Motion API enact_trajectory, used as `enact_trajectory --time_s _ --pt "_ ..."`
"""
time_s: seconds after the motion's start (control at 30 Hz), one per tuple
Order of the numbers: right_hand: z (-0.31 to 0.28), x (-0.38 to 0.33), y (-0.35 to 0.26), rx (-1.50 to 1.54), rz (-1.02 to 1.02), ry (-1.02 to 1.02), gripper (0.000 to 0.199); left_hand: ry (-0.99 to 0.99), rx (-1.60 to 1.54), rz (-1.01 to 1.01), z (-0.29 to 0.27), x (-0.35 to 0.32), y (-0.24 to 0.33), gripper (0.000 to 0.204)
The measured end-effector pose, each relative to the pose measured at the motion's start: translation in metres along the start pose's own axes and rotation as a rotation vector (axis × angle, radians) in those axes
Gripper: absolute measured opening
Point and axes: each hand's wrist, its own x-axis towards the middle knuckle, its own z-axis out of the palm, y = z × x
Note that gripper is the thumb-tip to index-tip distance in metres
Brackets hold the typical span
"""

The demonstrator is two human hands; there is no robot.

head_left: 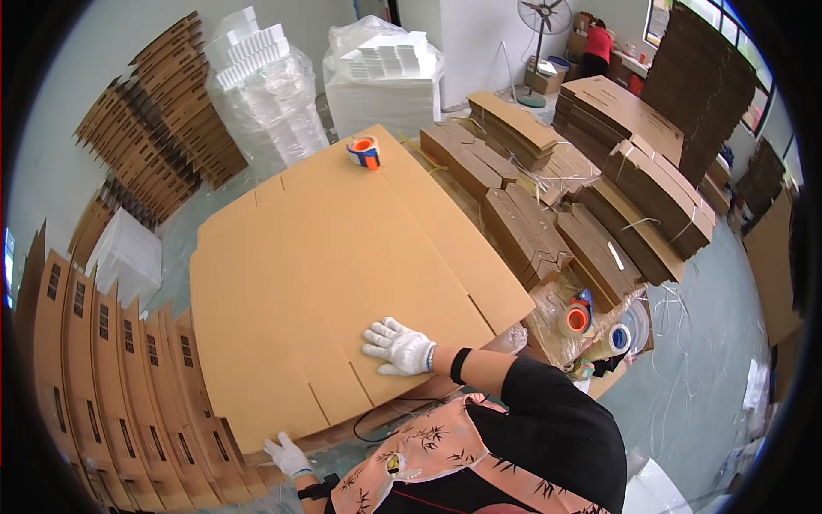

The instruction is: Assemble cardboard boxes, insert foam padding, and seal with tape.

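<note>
A large flattened brown cardboard box [342, 257] lies in front of me on a stack of the same. My right hand [399, 347], in a white glove, rests flat on its near flaps with the fingers spread. My left hand [287, 456], also gloved, grips the near left corner of the cardboard at its edge. A tape dispenser with an orange and blue roll [365, 152] sits on the far end of the sheet, out of reach of both hands.
Folded brown cartons [111, 377] stand in a row at my left. Bundled flat cartons [531, 223] are stacked to the right, with tape rolls [591, 325] beside them. Plastic-wrapped white stacks [385, 77] stand at the back. A person in red [597, 47] works far away.
</note>
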Motion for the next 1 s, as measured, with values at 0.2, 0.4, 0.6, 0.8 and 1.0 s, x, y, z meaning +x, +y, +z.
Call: enact_trajectory --time_s 0.2,0.4,0.6,0.8,1.0 --pt "0.002 -0.002 0.004 0.038 0.018 -0.018 0.061 -0.082 -1.024 -0.49 0.005 0.045 -0.001 0.058" --pt "0.005 -0.002 0.004 0.058 0.018 -0.003 0.062 -0.576 -1.28 -0.544 -0.024 0.083 -0.003 0.064" --pt "0.004 0.004 -0.002 0.072 -0.008 0.011 0.061 -0.361 -1.072 -0.702 -0.04 0.086 -0.009 0.08" --pt "0.004 0.0 0.0 0.065 0.007 0.003 0.061 -0.493 -1.16 -0.709 -0.043 0.073 0.005 0.101" --pt "0.002 0.001 -0.001 0.05 0.013 0.003 0.06 -0.393 -1.181 -0.692 -0.03 0.066 -0.014 0.072"
